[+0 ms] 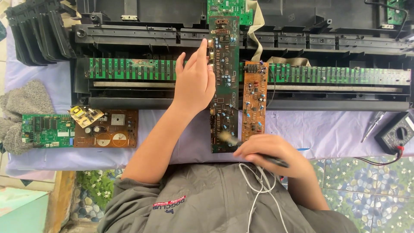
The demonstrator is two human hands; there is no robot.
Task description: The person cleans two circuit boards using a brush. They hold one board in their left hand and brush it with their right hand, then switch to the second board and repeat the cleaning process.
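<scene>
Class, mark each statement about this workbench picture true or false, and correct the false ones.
1. The left hand rests against the long dark green board. True.
2. The right hand holds a screwdriver. False: it holds a small brush.
3. A brown board lies right of the dark green board. True.
4. The multimeter sits at the left edge. False: it is at the right edge.
</scene>
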